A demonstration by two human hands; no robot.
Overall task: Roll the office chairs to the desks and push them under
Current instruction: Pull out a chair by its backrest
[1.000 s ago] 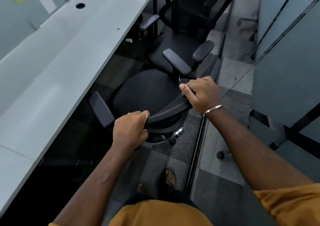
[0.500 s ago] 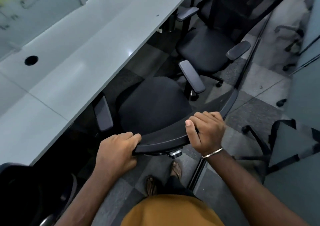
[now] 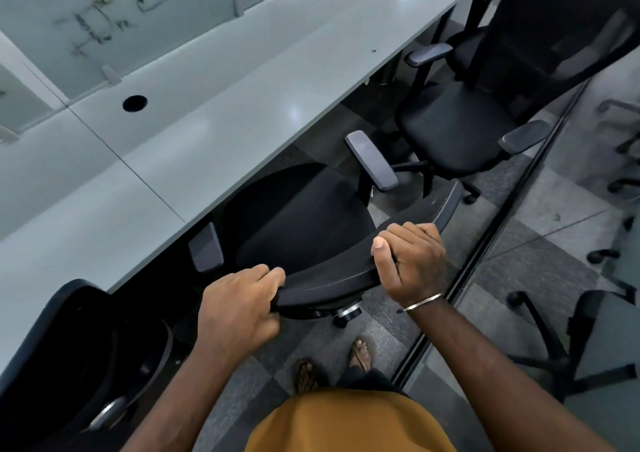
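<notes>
At the centre of the frame, our left hand point(image 3: 239, 308) and right hand point(image 3: 410, 259) both gripped the top edge of the backrest of the black office chair point(image 3: 294, 223), fingers curled over the rim and the right thumb pressed against its near face. The chair's seat sat partly beneath the edge of the long grey desk point(image 3: 214, 105) that ran from lower left to upper right, its left armrest tucked under the edge. A second chair point(image 3: 460, 126) stood beside it at upper right, and a third chair point(image 3: 69, 358) filled the lower left corner.
</notes>
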